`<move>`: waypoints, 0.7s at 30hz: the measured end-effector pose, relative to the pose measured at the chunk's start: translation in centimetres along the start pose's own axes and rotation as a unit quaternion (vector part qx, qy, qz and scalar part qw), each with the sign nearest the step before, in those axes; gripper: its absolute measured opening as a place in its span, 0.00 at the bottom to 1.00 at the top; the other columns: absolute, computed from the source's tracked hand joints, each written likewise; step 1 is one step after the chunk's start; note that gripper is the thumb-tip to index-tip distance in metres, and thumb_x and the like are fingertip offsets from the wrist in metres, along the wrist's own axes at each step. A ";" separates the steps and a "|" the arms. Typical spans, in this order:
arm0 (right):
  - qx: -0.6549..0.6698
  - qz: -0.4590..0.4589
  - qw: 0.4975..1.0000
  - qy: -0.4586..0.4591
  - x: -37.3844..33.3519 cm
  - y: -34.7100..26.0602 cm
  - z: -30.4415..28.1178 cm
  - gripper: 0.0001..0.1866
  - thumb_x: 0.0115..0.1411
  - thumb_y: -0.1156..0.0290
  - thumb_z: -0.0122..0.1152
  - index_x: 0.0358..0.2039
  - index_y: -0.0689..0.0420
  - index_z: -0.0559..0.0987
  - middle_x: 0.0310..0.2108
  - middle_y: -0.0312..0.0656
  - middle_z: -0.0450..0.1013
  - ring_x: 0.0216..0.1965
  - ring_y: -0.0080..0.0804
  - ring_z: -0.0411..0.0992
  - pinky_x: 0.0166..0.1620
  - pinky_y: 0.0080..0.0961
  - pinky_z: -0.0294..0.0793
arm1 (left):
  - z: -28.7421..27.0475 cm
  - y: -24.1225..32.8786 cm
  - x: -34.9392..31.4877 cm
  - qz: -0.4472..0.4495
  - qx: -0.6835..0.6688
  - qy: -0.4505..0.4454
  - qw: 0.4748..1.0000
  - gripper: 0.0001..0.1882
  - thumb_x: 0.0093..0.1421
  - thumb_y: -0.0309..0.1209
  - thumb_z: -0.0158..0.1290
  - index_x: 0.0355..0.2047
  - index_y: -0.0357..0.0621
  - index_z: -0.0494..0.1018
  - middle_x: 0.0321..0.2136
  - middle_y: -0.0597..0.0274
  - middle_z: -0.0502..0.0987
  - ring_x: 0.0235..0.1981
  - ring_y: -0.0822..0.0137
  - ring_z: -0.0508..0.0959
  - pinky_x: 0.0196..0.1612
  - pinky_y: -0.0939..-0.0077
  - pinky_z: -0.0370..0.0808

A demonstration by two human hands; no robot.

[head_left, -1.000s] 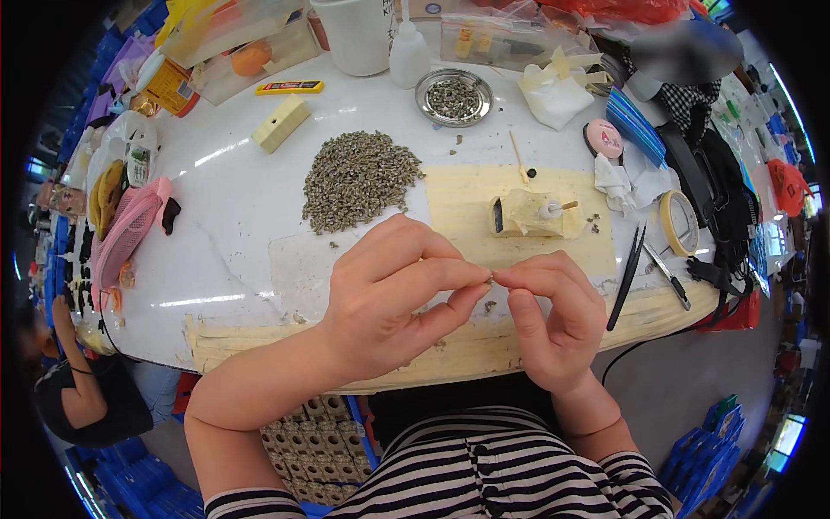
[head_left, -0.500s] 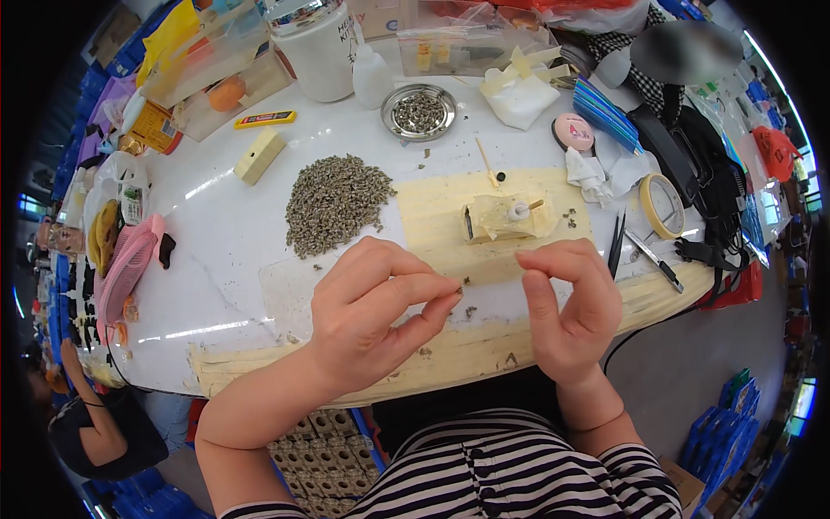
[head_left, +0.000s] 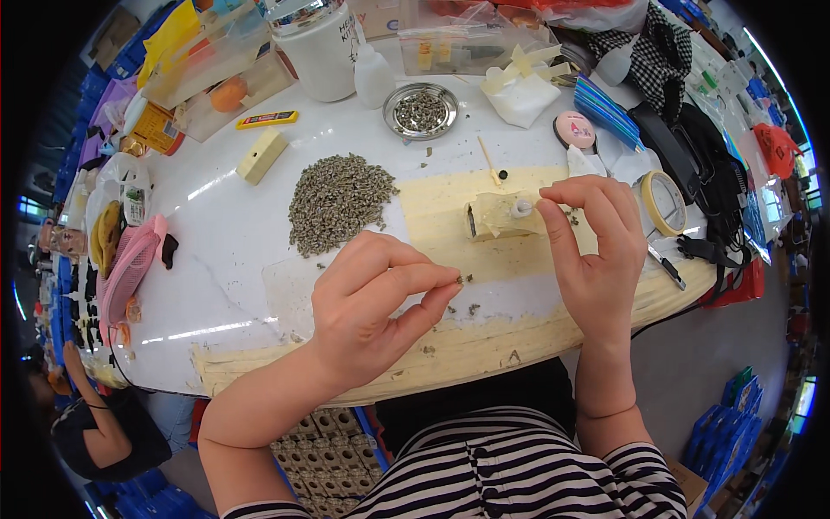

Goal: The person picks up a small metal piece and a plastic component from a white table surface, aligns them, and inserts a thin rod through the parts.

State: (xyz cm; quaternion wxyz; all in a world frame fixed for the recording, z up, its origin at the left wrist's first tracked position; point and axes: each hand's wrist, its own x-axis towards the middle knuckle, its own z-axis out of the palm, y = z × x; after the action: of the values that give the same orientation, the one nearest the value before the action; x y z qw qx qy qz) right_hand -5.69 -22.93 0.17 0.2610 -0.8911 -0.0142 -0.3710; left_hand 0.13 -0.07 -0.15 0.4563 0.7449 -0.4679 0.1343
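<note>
My left hand (head_left: 372,307) pinches a small metal piece (head_left: 460,279) between thumb and forefinger above the front of the table. A few similar bits lie just beyond and below its fingertips. My right hand (head_left: 596,251) has thumb and forefinger drawn together at the right side of a tape-covered block (head_left: 497,216). A short white nozzle (head_left: 520,208) sticks up from that block, close to these fingertips. Whatever the right fingers pinch is hidden. Left of the block rises a big pile of small metal pieces (head_left: 341,203).
A round metal dish (head_left: 421,111) holds more pieces. Around stand a white squeeze bottle (head_left: 374,78), a white jar (head_left: 316,56), a wooden block (head_left: 262,157), a thin stick (head_left: 489,160), a tape roll (head_left: 663,205) and a craft knife (head_left: 667,266). Another person (head_left: 108,424) sits at far left.
My right hand has moved up and away from me to the block, its fingertips now covering where a short wooden stick showed. My left hand stays nearly in place with its piece.
</note>
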 end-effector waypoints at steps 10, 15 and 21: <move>-0.012 -0.041 0.998 0.052 -0.3 -0.3 -0.2 0.06 0.53 0.78 0.71 0.30 0.59 0.80 0.32 0.39 0.77 0.34 0.36 0.72 0.37 0.28 0.70 | 0.0 0.1 -0.1 0.005 -0.008 0.004 1.000 0.13 0.47 0.16 0.67 0.34 0.39 0.82 0.28 0.62 0.79 0.30 0.66 0.77 0.32 0.74 0.70; 0.141 -0.032 0.986 0.083 -1.2 -1.7 -1.3 0.04 0.62 0.78 0.65 0.34 0.62 0.78 0.33 0.43 0.77 0.34 0.32 0.74 0.39 0.26 0.73 | 0.0 0.0 -0.2 0.004 -0.006 -0.002 1.000 0.13 0.47 0.16 0.68 0.35 0.39 0.82 0.28 0.62 0.79 0.30 0.66 0.77 0.32 0.74 0.70; 0.456 0.065 0.886 -0.043 -2.8 -3.1 0.9 0.07 0.73 0.74 0.48 0.45 0.65 0.67 0.42 0.49 0.74 0.41 0.32 0.79 0.47 0.26 0.80 | 0.1 0.2 0.0 0.003 -0.010 0.002 1.000 0.13 0.46 0.18 0.69 0.34 0.40 0.82 0.27 0.63 0.78 0.29 0.66 0.76 0.31 0.73 0.70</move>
State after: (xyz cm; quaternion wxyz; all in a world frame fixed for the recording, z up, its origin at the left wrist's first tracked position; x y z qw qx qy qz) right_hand -7.80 -19.35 -0.78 0.6616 -0.6876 -0.1347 -0.2672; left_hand -0.08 -0.19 -0.16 0.4643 0.7385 -0.4707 0.1324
